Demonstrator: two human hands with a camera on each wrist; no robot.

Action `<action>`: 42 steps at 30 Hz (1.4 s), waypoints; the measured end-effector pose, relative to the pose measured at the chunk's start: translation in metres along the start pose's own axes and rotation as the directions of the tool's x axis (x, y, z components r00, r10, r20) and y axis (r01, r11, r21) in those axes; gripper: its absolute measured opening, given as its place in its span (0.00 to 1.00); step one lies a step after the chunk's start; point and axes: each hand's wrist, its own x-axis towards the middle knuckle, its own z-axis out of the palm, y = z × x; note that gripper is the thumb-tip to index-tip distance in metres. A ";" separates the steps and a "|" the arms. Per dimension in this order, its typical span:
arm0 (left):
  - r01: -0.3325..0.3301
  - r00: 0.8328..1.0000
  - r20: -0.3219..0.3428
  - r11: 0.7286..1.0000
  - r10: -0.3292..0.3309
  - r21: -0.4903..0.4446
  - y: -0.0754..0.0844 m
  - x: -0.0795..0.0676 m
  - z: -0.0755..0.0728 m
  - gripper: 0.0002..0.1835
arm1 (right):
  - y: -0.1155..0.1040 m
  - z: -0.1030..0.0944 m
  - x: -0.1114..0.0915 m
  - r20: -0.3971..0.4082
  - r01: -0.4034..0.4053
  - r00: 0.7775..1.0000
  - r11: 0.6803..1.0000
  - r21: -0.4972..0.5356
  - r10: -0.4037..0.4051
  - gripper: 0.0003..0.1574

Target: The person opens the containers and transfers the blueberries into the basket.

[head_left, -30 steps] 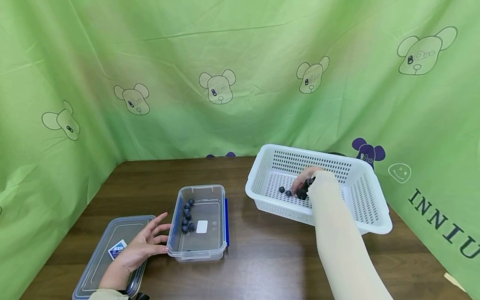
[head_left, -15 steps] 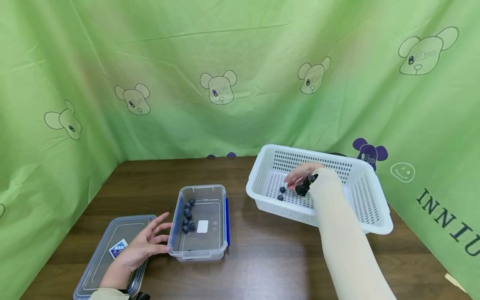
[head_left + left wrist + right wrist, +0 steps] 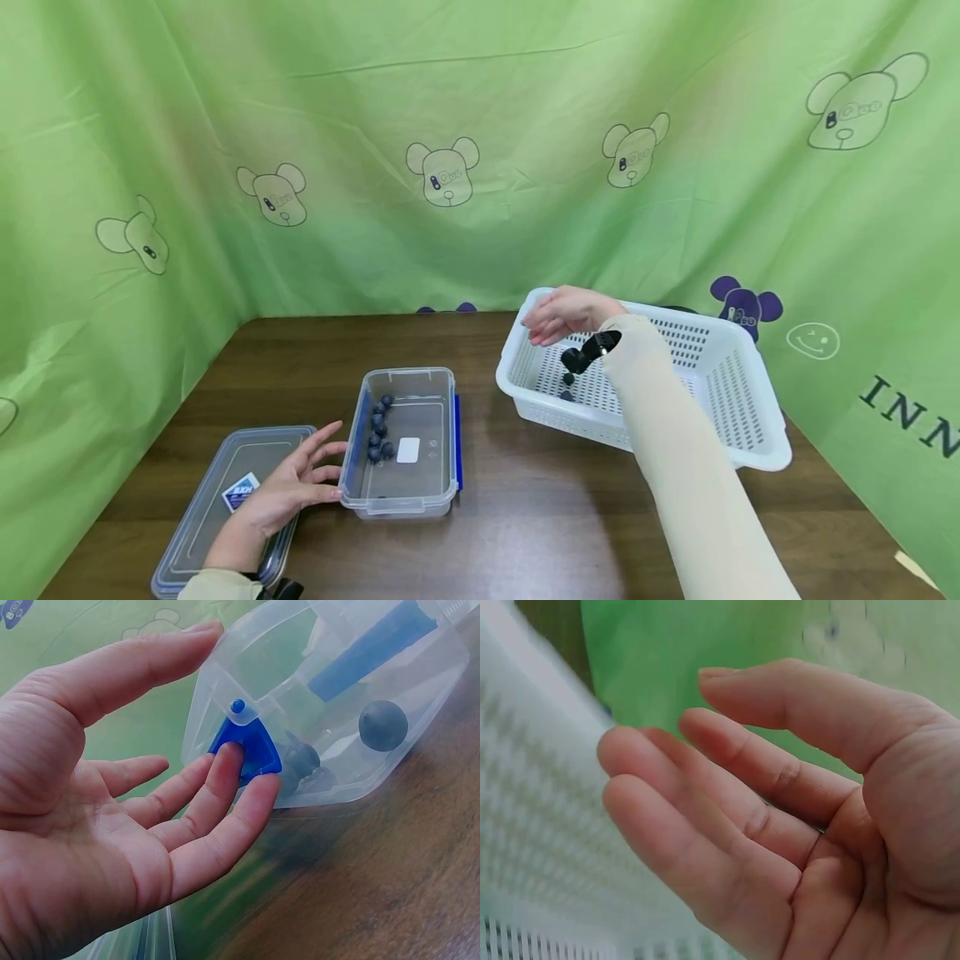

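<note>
My left hand [image 3: 288, 492] rests beside a clear plastic food box [image 3: 360, 504], its fingers spread. In the left wrist view the fingertips meet the blue latch [image 3: 259, 750] on the box's side, and the thumb tip is at the rim. Several blueberries [image 3: 378, 425] lie along the left side inside the box. My right hand [image 3: 562, 313] is raised over the left end of a white slotted basket [image 3: 675, 315]. Its fingers are loosely bent and the thumb stands apart; the right wrist view shows nothing between them. Two blueberries [image 3: 567, 378] sit on the basket floor, partly behind the wrist camera.
A clear lid [image 3: 213, 508] with a blue-rimmed edge and a label lies under my left wrist at the left. Green printed cloth [image 3: 345, 250] hangs behind and at both sides of the wooden table [image 3: 525, 533].
My right hand has risen from the basket floor and moved left toward the rim. One blueberry has shifted left and nearer to me. The left hand keeps its place at the box.
</note>
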 end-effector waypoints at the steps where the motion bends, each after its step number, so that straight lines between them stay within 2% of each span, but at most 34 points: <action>1: -0.005 1.000 0.003 1.000 0.005 -0.002 0.000 0.000 0.000 0.40 | -0.005 0.005 0.000 0.010 0.018 1.000 1.000 -0.007 -0.018 0.10; 5: -0.023 1.000 0.015 1.000 0.023 -0.008 0.000 0.002 0.001 0.40 | -0.025 0.026 0.004 0.041 0.063 0.997 0.997 -0.054 -0.060 0.16; 11: -0.029 1.000 0.010 1.000 0.029 -0.007 -0.001 0.004 0.001 0.40 | -0.042 0.060 0.013 0.106 0.083 0.992 0.986 -0.143 -0.068 0.15; 18: -0.034 0.999 0.019 0.999 0.034 -0.004 -0.001 0.004 -0.001 0.40 | -0.042 0.104 0.030 0.222 0.108 0.973 0.977 -0.185 -0.065 0.12; 24: -0.047 0.999 0.025 0.999 0.047 -0.005 -0.002 0.004 -0.001 0.41 | -0.034 0.144 0.043 0.351 0.130 0.935 0.967 -0.218 -0.046 0.17; 28: -0.041 0.999 0.019 0.999 0.041 0.006 -0.002 0.003 -0.001 0.40 | -0.023 0.175 0.052 0.419 0.111 0.908 0.966 -0.235 -0.003 0.16; 34: -0.010 1.000 0.000 1.000 0.010 0.020 -0.005 0.001 -0.004 0.40 | -0.011 0.219 0.063 0.488 0.077 0.867 0.941 -0.330 0.100 0.05; 42: -0.009 1.000 0.018 1.000 0.009 0.002 -0.004 0.001 -0.003 0.39 | -0.004 0.255 0.072 0.502 0.058 0.844 0.900 -0.432 0.187 0.04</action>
